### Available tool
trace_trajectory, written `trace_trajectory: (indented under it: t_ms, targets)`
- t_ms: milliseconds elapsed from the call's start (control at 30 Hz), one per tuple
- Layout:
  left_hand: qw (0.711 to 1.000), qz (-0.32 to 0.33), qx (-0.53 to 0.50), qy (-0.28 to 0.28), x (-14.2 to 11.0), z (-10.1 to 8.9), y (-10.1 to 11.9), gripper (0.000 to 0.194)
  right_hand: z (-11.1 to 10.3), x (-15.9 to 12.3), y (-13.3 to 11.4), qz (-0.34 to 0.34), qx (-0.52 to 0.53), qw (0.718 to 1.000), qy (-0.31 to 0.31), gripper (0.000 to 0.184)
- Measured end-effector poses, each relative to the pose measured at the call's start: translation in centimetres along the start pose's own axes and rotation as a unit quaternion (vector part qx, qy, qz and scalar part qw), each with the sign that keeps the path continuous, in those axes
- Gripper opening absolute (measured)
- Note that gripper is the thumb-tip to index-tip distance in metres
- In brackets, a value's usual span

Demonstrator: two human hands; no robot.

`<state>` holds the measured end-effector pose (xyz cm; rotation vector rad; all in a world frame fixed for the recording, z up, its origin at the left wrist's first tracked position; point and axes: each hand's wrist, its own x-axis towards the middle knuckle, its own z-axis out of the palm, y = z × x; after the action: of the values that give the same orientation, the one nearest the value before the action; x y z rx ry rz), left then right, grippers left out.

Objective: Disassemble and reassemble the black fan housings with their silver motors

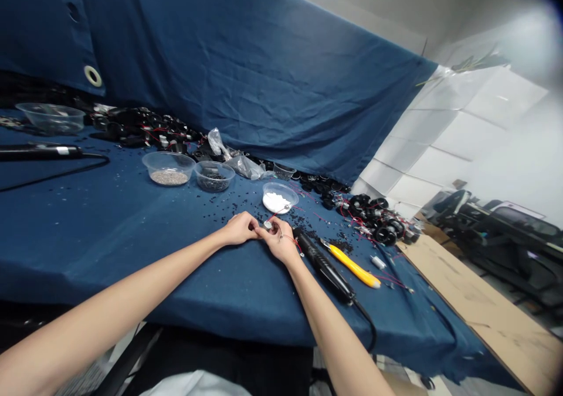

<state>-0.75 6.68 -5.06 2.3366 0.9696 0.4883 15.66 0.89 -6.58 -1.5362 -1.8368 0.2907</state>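
Note:
My right hand [280, 240] is closed around a small silvery motor [267, 224] with thin red wires trailing over the fingers. My left hand [241, 228] meets it from the left, thumb and fingertips pinched together beside the motor; whatever lies between them is too small to make out. Just right of my right hand lies a black corded electric screwdriver [323, 265]. A yellow utility knife [354, 265] rests beyond it. Behind the hands stands a clear bowl [292, 195] with white bits in it, a wire end crossing its near rim.
Two clear bowls [169, 160] [226, 172] hold small parts at centre left. Black parts with red wires pile up at the back [153, 127] and right [385, 220]. Loose black bits [338, 240] are scattered about. Another black corded tool [39, 151] lies far left; cardboard [475, 296] borders the right.

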Motion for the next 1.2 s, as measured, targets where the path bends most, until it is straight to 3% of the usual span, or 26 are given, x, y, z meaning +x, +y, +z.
trace_trajectory:
  t_ms: [133,333,533,733,933,1200]
  targets:
    - [0.999,0.011,0.045,0.016,-0.5,-0.1,0.9,0.025,-0.4,-0.4,-1.1,0.012,-0.052,0.999,-0.004,0.028]
    - [0.983,0.061,0.152,0.084,-2.4,-0.2,3.5,0.026,-0.7,-1.4,-3.7,0.028,-0.155,0.987,0.022,0.028]
    - [0.971,0.075,0.210,0.089,-2.9,-0.2,4.0,0.028,-1.1,-1.0,-5.1,0.050,-0.234,0.971,0.017,0.031]
    - [0.972,0.078,0.206,0.079,-2.5,-0.2,3.5,0.024,-1.3,-0.5,-5.3,0.054,-0.271,0.961,-0.013,0.034]
    - [0.974,0.089,0.195,0.070,-2.3,-0.5,3.2,0.020,-1.6,-0.6,-5.7,0.027,-0.308,0.951,0.019,0.034]
    - [0.976,0.137,0.129,0.105,-2.9,-1.2,4.3,0.025,-1.0,-0.2,-5.0,0.031,-0.324,0.945,0.020,0.032]
